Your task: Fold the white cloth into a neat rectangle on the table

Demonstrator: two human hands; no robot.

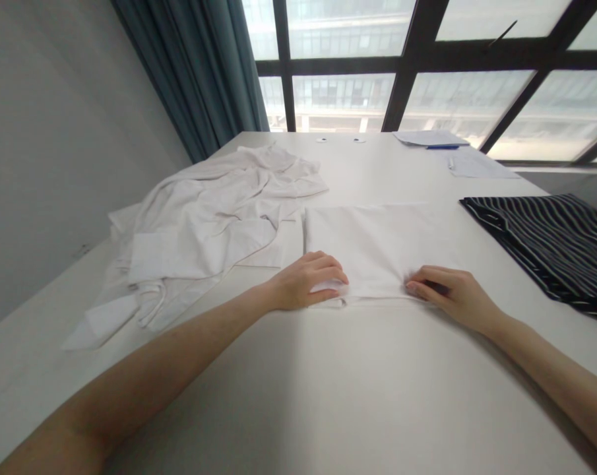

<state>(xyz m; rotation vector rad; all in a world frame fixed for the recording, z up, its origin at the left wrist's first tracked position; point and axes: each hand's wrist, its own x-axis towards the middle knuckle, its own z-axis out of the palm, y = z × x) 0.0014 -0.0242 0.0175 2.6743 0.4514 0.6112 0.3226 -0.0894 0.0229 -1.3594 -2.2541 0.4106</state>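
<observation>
A folded white garment (372, 244) lies flat on the white table in front of me, a rough rectangle with layered edges on the near side. At its near left corner, my left hand (311, 280) is curled over the fabric, which shows between thumb and fingers. Farther right along the same near edge, my right hand (444, 290) pinches the cloth, and small creases run out from the fingertips. The exact kind of garment cannot be made out.
Left of the folded piece, a rumpled heap of white shirts (214, 218) spreads over the table (328, 396). A black-and-white striped cloth (560, 237) lies at the right. Papers (429, 138) and a blue pen (442, 148) rest at the far right, before the windows. A blue curtain (199, 72) hangs behind.
</observation>
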